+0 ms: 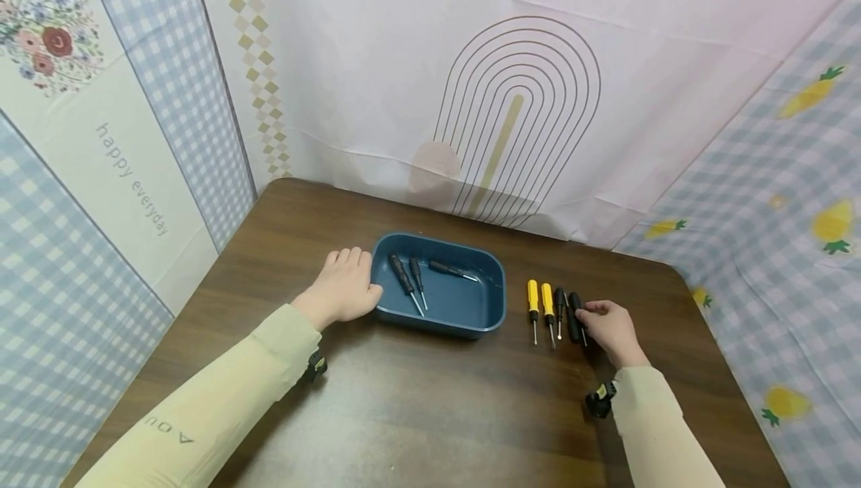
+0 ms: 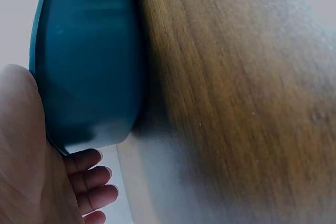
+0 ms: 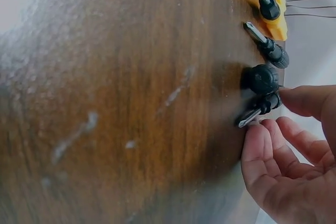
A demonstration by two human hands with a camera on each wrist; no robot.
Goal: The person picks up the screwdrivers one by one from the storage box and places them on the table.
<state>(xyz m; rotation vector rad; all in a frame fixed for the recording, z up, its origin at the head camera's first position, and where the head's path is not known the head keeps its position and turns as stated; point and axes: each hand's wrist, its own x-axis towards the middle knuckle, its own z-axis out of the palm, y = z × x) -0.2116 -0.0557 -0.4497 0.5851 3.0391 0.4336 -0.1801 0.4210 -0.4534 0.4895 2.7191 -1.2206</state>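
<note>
Right hand [image 1: 608,329] pinches the outermost black screwdriver [image 1: 575,304], lower right of the frame.
The tool lies just left of the palm, its long axis nearly upright in the picture — handle up, tip down and slightly right. Further left come two more black screwdrivers [image 1: 559,304], two yellow screwdrivers [image 1: 533,297], then the blue tray [image 1: 460,303] at centre — nearer the left hand [image 1: 345,286], which holds its left end.

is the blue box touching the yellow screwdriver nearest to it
Apart. The head view shows a strip of bare table between the blue box and the nearest yellow screwdriver.
</note>
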